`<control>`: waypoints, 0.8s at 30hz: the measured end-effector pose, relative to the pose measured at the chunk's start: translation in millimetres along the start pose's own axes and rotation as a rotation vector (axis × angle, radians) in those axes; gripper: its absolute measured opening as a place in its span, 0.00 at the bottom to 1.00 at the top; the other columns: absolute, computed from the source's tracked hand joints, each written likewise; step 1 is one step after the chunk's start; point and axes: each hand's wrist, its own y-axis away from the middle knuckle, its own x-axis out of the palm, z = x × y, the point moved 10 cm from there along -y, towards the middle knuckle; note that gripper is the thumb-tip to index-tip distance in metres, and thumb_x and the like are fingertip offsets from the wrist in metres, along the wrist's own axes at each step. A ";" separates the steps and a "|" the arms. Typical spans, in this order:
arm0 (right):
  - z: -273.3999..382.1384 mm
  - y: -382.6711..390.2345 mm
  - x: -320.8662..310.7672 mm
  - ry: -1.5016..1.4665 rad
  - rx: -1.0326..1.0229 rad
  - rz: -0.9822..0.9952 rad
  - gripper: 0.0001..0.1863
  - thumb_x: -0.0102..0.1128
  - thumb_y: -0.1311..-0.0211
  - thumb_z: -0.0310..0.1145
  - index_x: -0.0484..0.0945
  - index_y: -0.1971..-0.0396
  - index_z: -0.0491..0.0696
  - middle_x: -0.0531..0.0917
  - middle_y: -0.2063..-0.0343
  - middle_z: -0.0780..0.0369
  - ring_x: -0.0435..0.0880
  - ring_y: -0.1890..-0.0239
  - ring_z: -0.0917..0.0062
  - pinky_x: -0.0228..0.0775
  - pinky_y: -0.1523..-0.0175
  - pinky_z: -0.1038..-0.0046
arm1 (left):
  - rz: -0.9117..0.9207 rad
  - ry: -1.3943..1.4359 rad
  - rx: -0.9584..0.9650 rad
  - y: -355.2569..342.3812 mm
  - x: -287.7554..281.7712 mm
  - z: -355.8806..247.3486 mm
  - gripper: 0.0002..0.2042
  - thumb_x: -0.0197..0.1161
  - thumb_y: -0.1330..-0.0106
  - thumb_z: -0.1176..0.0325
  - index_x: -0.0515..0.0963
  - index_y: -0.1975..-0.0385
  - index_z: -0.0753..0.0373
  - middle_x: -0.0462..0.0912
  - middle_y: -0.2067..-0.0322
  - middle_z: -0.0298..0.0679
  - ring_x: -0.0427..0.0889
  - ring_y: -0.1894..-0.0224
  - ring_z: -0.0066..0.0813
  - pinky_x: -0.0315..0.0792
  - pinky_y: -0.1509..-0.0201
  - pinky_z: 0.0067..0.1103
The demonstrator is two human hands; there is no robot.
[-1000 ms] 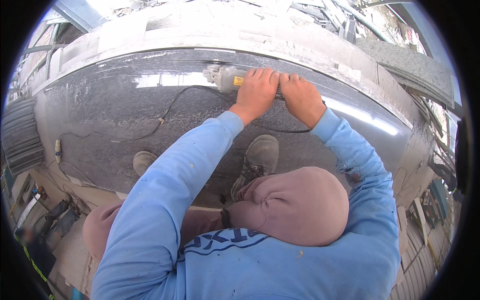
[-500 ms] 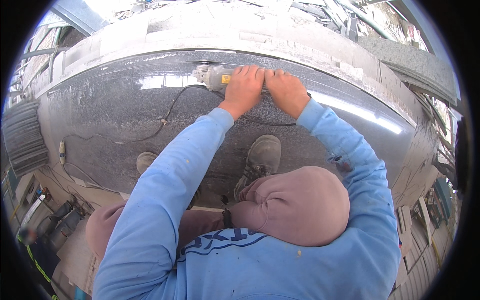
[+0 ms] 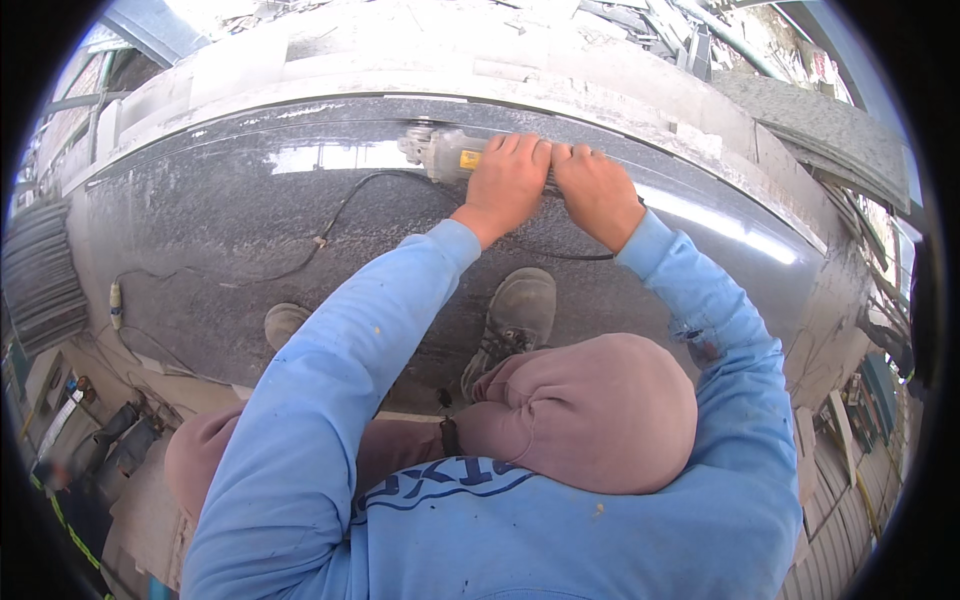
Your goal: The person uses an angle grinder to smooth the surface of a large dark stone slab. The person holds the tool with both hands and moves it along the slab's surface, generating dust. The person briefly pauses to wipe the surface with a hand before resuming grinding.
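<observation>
My left hand (image 3: 500,188) and my right hand (image 3: 598,195), fingers wrapped side by side, grip a dusty grey angle grinder (image 3: 443,152) with a yellow label. Its head points left and rests near the far edge of a glossy dark speckled stone slab (image 3: 230,230), along a thin line; the disc is mostly hidden. A black cord (image 3: 352,195) loops over the slab below it. My boot (image 3: 515,305) stands on the slab between my forearms, under my bent knee (image 3: 610,410).
Pale dusty ledges (image 3: 600,85) run beyond the slab, with scrap and beams (image 3: 735,45) behind. Grey ridged pieces (image 3: 40,270) are stacked at left, near a cable connector (image 3: 115,305). At lower left a person (image 3: 70,520) in dark clothing is partly visible. Planks (image 3: 840,440) lie at right.
The grinder and both my hands shifted left along the slab's far edge, then back right, ending slightly left of where they were a second ago. The grip is unchanged.
</observation>
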 end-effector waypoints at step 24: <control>-3.3 4.3 -0.8 -0.005 0.011 0.004 0.10 0.61 0.41 0.22 0.75 0.59 0.39 0.85 0.67 0.51 0.89 0.64 0.61 0.84 0.63 0.67 | -0.027 -0.003 0.007 -2.0 -0.2 -5.0 0.10 0.62 0.43 0.75 0.77 0.60 0.64 0.79 0.64 0.40 0.80 0.58 0.38 0.71 0.50 0.33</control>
